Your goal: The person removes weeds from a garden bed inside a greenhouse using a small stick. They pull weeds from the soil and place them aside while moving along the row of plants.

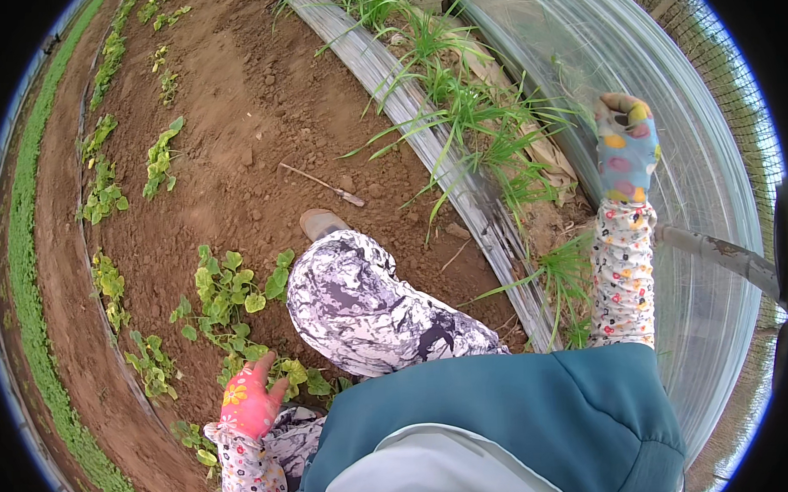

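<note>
My left hand (255,394), in a pink flowered glove, is at the lower left with its fingers apart. It touches or hovers just over the yellow-green leaves of a vine plant (223,288); whether it touches them I cannot tell. My right hand (627,148), in a blue glove with coloured dots, is raised at the right before the clear plastic sheeting (684,171). Its fingers curl round to the thumb; whether something thin is pinched between the tips is unclear. My knee, in patterned trousers (350,299), is bent between the two hands.
A weathered wooden board (422,121) edges the bare soil, with grass tufts (474,113) beyond it. A thin stick (323,185) lies near my shoe (321,224). More vine plants (160,160) and a dense green row (27,259) stand left. A metal pipe (720,255) meets the sheeting.
</note>
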`<state>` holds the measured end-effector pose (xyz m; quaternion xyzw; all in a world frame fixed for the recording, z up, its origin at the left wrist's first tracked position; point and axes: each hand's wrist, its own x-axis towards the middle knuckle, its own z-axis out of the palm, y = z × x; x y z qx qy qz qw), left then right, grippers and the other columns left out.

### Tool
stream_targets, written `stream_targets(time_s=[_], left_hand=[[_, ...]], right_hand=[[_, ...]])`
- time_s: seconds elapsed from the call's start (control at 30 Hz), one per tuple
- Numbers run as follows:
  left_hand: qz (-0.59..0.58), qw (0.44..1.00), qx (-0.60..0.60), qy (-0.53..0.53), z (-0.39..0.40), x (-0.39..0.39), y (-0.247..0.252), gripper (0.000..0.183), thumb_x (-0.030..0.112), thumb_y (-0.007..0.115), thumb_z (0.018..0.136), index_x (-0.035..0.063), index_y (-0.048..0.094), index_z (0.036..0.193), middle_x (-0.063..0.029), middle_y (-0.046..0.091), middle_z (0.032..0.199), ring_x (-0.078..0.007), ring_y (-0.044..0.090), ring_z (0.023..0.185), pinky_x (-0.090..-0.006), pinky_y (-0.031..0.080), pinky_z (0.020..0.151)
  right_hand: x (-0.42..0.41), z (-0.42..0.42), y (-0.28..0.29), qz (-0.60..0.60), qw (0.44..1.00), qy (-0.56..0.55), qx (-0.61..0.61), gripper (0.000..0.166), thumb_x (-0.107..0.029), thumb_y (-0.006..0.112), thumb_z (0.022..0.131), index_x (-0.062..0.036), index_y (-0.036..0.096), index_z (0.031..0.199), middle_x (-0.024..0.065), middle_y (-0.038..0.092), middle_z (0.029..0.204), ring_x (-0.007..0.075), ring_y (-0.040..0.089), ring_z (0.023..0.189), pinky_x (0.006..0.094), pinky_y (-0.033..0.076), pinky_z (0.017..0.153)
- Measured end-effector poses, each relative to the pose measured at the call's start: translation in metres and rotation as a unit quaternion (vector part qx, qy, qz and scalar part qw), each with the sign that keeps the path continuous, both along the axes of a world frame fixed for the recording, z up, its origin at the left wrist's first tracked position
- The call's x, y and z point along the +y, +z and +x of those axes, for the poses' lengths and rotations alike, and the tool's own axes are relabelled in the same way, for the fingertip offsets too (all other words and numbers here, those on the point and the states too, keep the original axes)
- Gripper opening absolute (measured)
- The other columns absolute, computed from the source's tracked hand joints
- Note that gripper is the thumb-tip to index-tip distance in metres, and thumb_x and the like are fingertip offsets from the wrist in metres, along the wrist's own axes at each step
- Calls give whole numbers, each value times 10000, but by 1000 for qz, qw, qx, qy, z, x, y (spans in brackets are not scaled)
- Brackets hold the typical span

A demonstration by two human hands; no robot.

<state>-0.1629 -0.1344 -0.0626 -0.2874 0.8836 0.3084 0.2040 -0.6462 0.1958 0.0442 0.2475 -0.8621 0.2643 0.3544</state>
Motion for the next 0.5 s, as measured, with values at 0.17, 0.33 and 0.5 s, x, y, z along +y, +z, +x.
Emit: stream_targets(time_s=[0.17, 0.33, 0.5], left_hand=[[-4, 998, -42, 47, 10, 15, 2, 523, 265, 707, 894, 53, 594, 1359, -236, 657, 1232, -408, 646, 1098, -462, 527, 929], [26, 990, -85, 107, 26, 11, -26, 538, 242, 703, 911, 41, 574, 1394, -222, 665, 1229, -361, 674, 1075, -424, 541, 907], [128, 952, -21, 277, 82, -21, -38, 527, 164, 651, 989, 19, 499, 1473, -107, 672, 1209, -192, 632, 1080, -333, 503, 930]], right_hand=[[29, 47, -161, -17, 929, 51, -365, 165, -124, 709, 940, -47, 704, 1085, 82, 721, 954, 187, 690, 899, 315, 532, 832], [60, 89, -257, 230, 785, 41, -574, 327, -319, 643, 958, -120, 700, 1211, 170, 725, 1149, 353, 686, 1078, 443, 521, 938], [89, 115, -292, 327, 678, 60, -655, 390, -353, 631, 968, -110, 662, 1271, 179, 701, 1221, 368, 655, 1147, 456, 503, 991]])
